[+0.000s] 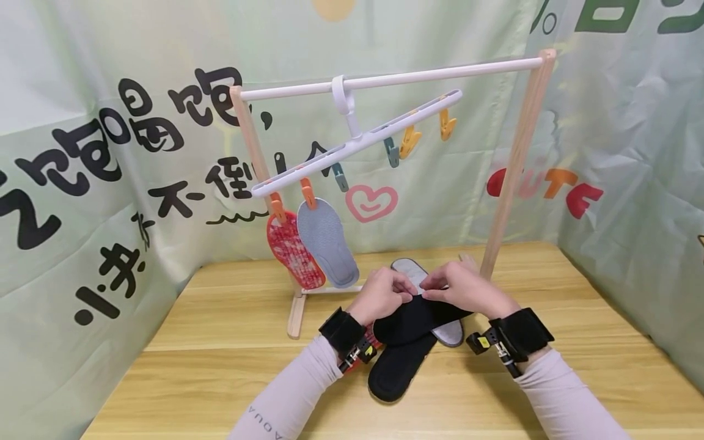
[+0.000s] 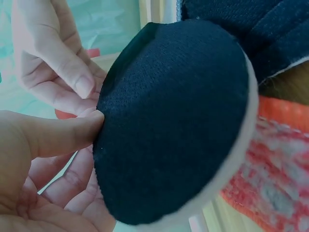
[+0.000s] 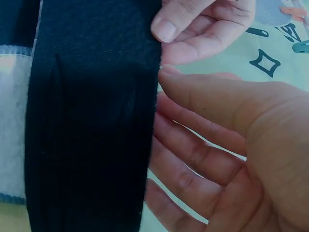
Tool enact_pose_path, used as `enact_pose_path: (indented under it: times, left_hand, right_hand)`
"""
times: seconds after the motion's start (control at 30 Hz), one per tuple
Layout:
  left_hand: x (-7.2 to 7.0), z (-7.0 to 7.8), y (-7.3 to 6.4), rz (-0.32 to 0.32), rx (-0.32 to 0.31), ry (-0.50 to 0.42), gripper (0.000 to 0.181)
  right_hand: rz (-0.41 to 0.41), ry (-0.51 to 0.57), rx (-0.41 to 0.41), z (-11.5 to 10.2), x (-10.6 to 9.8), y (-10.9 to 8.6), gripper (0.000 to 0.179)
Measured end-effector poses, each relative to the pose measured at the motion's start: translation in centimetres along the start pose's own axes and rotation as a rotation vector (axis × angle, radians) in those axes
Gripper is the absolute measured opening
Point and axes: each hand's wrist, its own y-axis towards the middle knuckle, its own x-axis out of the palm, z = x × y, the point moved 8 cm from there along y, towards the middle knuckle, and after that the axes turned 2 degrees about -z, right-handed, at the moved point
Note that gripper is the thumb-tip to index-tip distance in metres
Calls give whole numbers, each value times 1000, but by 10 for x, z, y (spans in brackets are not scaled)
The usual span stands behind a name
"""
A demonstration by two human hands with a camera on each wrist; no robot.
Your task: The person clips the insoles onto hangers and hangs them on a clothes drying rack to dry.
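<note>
Both hands are at the upper edge of a black insole (image 1: 409,319), turned dark side toward me. My left hand (image 1: 384,294) pinches that edge, its thumb (image 2: 82,129) on the near face and its fingers behind. Close beside it, my right hand (image 1: 464,288) grips the same edge between thumb (image 3: 193,89) and fingers. Underneath lie another black insole (image 1: 397,370), a grey-topped insole (image 1: 408,267) and a red-and-white insole (image 2: 273,176) with an orange rim, each partly covered.
A white hanger (image 1: 379,131) hangs tilted from a wooden rack's white bar (image 1: 440,76). Orange clips hold a red insole (image 1: 296,250) and a blue-grey insole (image 1: 328,241) at its lower left end. Teal clips (image 1: 392,151) and yellow clips (image 1: 447,124) dangle farther right.
</note>
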Motion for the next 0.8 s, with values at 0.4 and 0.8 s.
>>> enact_pose_path:
  times: [0.4, 0.8]
  left_hand:
    - [-7, 1, -5, 49, 31, -40, 10]
    - [-16, -6, -7, 58, 24, -75, 6]
  right_hand:
    - [-9, -4, -67, -6, 11, 6, 4]
    - [13, 25, -54, -7, 7, 4, 6]
